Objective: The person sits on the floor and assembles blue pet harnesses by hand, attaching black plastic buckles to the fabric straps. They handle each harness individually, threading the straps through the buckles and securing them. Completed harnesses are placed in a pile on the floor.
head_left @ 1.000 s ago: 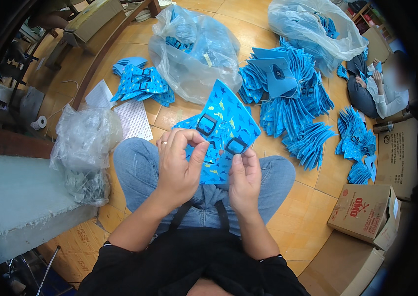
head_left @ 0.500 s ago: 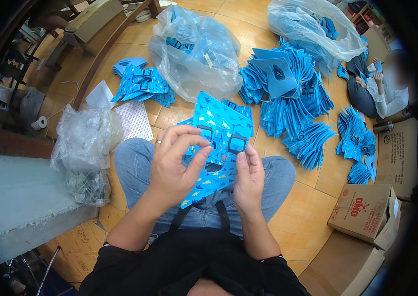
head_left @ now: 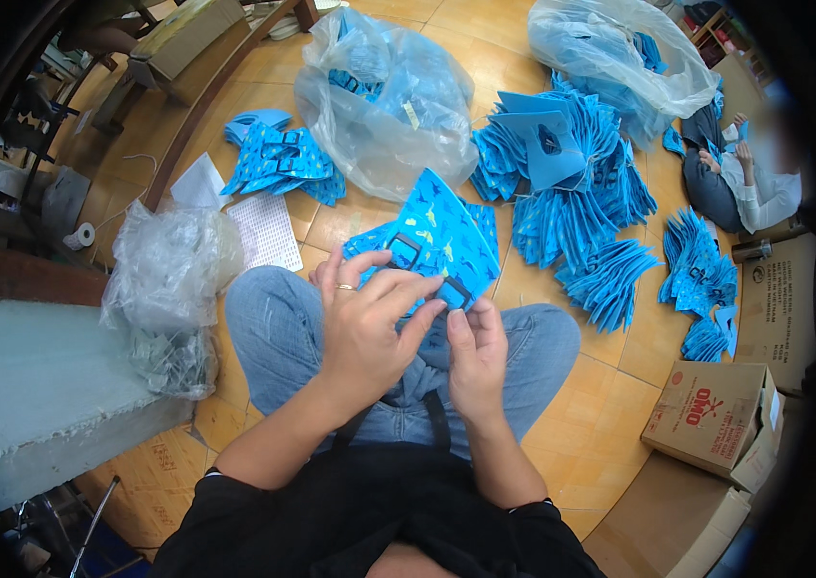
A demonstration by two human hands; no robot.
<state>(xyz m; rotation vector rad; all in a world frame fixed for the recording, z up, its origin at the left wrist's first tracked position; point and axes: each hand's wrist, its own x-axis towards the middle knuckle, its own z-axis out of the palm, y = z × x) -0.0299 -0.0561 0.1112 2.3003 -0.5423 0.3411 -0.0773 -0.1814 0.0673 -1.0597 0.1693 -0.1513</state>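
Dinosaur-print blue fabric piece (head_left: pixel 456 222): held slanted just above the denim lap (head_left: pixel 417 380), an upper black buckle (head_left: pixel 405 252) and a lower black buckle (head_left: pixel 458 292) showing on it.
Crumpled clear plastic (head_left: pixel 167 270): left of the lap.
Printed sheet (head_left: pixel 268 234): on the floor beyond the lap's left knee.
Small buckled stack (head_left: pixel 283 166): farther beyond that knee, blue.
Left hand (head_left: pixel 369 318): over the lap, ringed; thumb and index finger bent toward each other at the lower black buckle's left end, the others slightly spread; whether the tips grip cannot be told.
Translucent plastic bag (head_left: pixel 403 140): well beyond the lap, blue pieces inside.
Right hand (head_left: pixel 478 361): over the lap's right side, thumb and index finger pinching the piece's edge beside the lower black buckle, the others curled together.
Fanned blue stacks (head_left: pixel 586 193): beyond the lap's right knee.
Cardboard box (head_left: pixel 711 414): right of the lap.
Co-worker (head_left: pixel 759 197): seated beyond the lap, far right.
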